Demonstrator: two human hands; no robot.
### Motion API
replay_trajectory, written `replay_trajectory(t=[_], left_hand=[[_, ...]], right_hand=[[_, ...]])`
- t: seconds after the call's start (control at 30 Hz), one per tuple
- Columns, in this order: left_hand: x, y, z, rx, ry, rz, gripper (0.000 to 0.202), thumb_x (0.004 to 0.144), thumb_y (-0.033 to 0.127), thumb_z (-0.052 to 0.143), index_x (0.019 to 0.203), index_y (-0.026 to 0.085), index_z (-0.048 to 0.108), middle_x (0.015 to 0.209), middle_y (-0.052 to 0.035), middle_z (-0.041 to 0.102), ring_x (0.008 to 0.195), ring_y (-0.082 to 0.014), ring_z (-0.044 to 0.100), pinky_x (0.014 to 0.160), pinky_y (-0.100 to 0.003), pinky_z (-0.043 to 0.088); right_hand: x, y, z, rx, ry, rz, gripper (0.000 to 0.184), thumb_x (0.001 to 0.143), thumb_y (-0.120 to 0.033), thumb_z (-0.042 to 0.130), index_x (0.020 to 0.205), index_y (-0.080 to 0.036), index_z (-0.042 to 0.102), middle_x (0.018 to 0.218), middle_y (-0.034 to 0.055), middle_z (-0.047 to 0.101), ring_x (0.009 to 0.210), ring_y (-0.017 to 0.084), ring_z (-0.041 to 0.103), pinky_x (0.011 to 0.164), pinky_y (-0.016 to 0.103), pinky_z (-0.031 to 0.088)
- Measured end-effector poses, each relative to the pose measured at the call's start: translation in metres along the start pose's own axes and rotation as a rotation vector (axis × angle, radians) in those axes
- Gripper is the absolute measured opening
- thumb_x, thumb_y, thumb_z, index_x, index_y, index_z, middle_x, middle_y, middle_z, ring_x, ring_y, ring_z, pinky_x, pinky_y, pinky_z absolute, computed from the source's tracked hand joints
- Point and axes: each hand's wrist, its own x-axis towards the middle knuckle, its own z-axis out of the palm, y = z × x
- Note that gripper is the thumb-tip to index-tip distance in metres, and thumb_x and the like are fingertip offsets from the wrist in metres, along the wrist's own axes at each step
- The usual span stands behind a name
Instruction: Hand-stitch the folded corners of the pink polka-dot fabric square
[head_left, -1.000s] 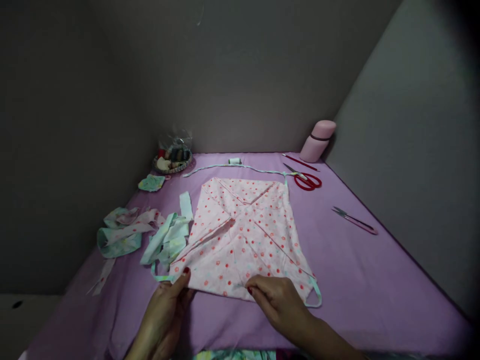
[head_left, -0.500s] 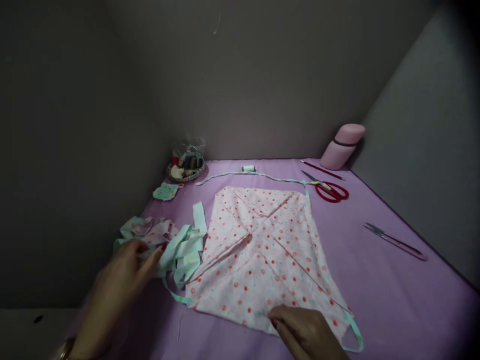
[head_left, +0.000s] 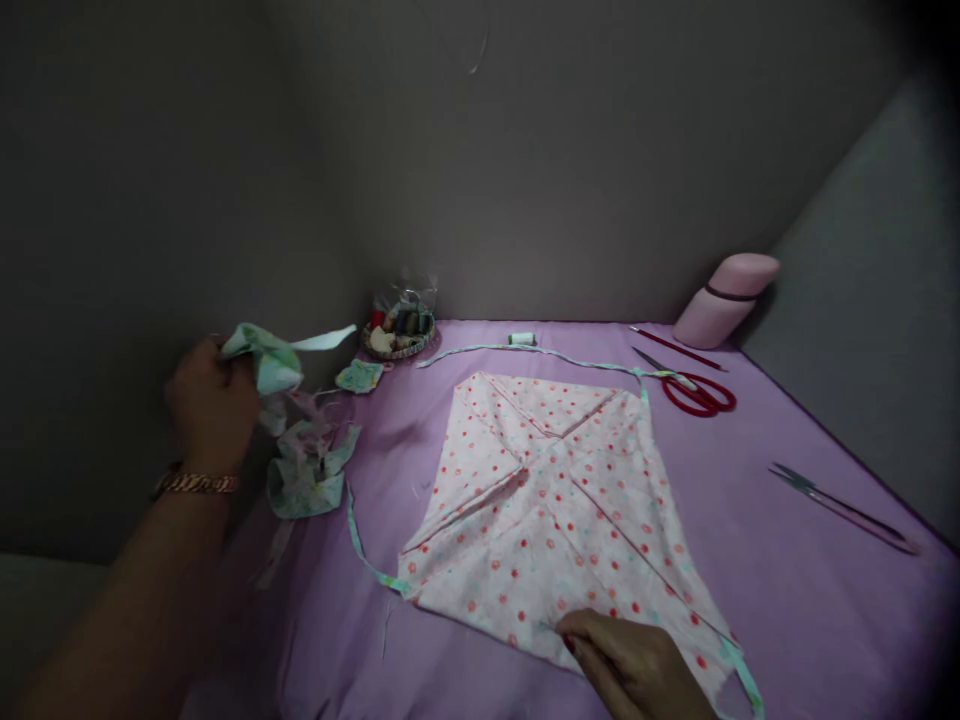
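My left hand (head_left: 214,395), with a bracelet at its wrist, is raised at the left, closed on pale green fabric strips (head_left: 266,355). More fabric scraps (head_left: 304,490), green and pink, hang or lie below it, slightly blurred. A pink cloth with red dots (head_left: 540,540) lies spread in the middle, with folded flaps and mint ties at its corners. On the cloth's near edge my right hand (head_left: 637,655) is pinched closed; whatever its fingertips hold is too small to make out.
At the back left stands a small basket of thread spools (head_left: 397,330), with a green fabric piece (head_left: 360,376) before it. A white spool (head_left: 521,339), red-handled scissors (head_left: 697,395), a red pencil (head_left: 679,350), a pink bottle (head_left: 724,300) and thread snips (head_left: 844,508) lie or stand beyond and right.
My left hand has risen up and left, lifting the green strips off the table beside the cloth. The right hand keeps its pinch on the cloth. The view has shifted slightly left.
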Motion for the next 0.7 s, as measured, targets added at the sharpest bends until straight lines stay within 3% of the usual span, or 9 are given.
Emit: replay_trajectory(t=[0.07,0.13,0.2,0.27,0.4,0.5,0.57,0.6,0.7], left_hand=[[-0.009,-0.007,-0.005,0.081,-0.082,0.103,0.026,0.086,0.022,0.036,0.102,0.016,0.056,0.108,-0.0137,0.057,0.109,-0.0313,0.050,0.089,-0.049,0.039],[-0.032,-0.005,0.002,0.116,-0.211,0.243,0.026,0.082,0.019,0.041,0.100,0.017,0.059,0.115,-0.0125,0.056,0.115,-0.0335,0.046,0.094,-0.045,0.037],[-0.061,-0.001,0.016,0.127,-0.281,0.343,0.037,0.083,0.022,0.041,0.118,0.017,0.050,0.133,-0.0100,0.043,0.125,-0.0331,0.033,0.101,-0.044,0.029],[-0.085,-0.001,0.029,0.115,-0.359,0.404,0.040,0.085,0.024,0.038,0.124,0.019,0.046,0.138,-0.0098,0.040,0.125,-0.0276,0.036,0.100,-0.041,0.031],[-0.106,-0.011,0.032,0.103,-0.426,0.349,0.038,0.083,0.017,0.036,0.118,0.013,0.052,0.117,-0.0171,0.058,0.111,-0.0315,0.051,0.092,-0.047,0.038],[-0.122,-0.008,0.014,0.067,-0.348,0.274,0.036,0.084,0.022,0.038,0.116,0.011,0.051,0.122,-0.0175,0.053,0.116,-0.0326,0.045,0.097,-0.046,0.032],[-0.143,0.003,0.002,0.010,-0.331,0.225,0.032,0.086,0.028,0.037,0.109,0.014,0.054,0.108,-0.0132,0.061,0.101,-0.0266,0.055,0.088,-0.038,0.041],[-0.154,0.011,-0.002,-0.034,-0.371,0.233,0.028,0.086,0.033,0.039,0.099,0.017,0.058,0.096,-0.0095,0.065,0.090,-0.0229,0.060,0.079,-0.032,0.045],[-0.178,0.040,0.001,-0.218,-0.570,0.186,0.033,0.081,0.043,0.045,0.101,0.020,0.058,0.104,-0.0076,0.065,0.097,-0.0220,0.058,0.083,-0.030,0.043]], right_hand=[[-0.001,0.000,0.000,0.013,-0.011,0.012,0.027,0.090,-0.022,0.033,0.086,-0.022,0.060,0.067,-0.0011,0.064,0.059,0.010,0.062,0.055,0.015,0.045],[-0.001,0.001,0.000,0.019,-0.013,0.023,0.027,0.090,-0.023,0.033,0.087,-0.022,0.060,0.068,-0.0005,0.064,0.060,0.010,0.062,0.056,0.016,0.045],[-0.002,0.000,0.001,0.020,-0.016,0.029,0.027,0.091,-0.023,0.033,0.087,-0.022,0.060,0.070,0.0001,0.065,0.061,0.011,0.062,0.057,0.017,0.045],[-0.003,-0.001,0.000,0.025,-0.009,0.042,0.027,0.091,-0.023,0.033,0.088,-0.021,0.060,0.072,0.0003,0.065,0.064,0.011,0.062,0.059,0.018,0.045],[-0.002,-0.006,-0.003,0.037,-0.011,0.071,0.028,0.090,-0.022,0.033,0.088,-0.020,0.061,0.074,0.0009,0.065,0.066,0.011,0.062,0.063,0.019,0.045],[-0.001,-0.008,-0.004,0.024,-0.020,0.078,0.029,0.090,-0.022,0.033,0.087,-0.019,0.062,0.073,0.0015,0.065,0.066,0.011,0.061,0.063,0.020,0.044],[-0.001,-0.009,-0.005,0.016,-0.018,0.094,0.029,0.090,-0.021,0.033,0.087,-0.019,0.062,0.072,0.0014,0.064,0.065,0.011,0.061,0.062,0.020,0.042],[0.000,-0.009,-0.005,0.013,-0.018,0.103,0.028,0.090,-0.021,0.034,0.086,-0.018,0.062,0.072,0.0013,0.064,0.065,0.011,0.061,0.062,0.020,0.042],[0.000,-0.009,-0.005,0.011,-0.016,0.105,0.027,0.089,-0.020,0.035,0.085,-0.018,0.061,0.072,0.0012,0.064,0.066,0.011,0.060,0.062,0.020,0.040]])
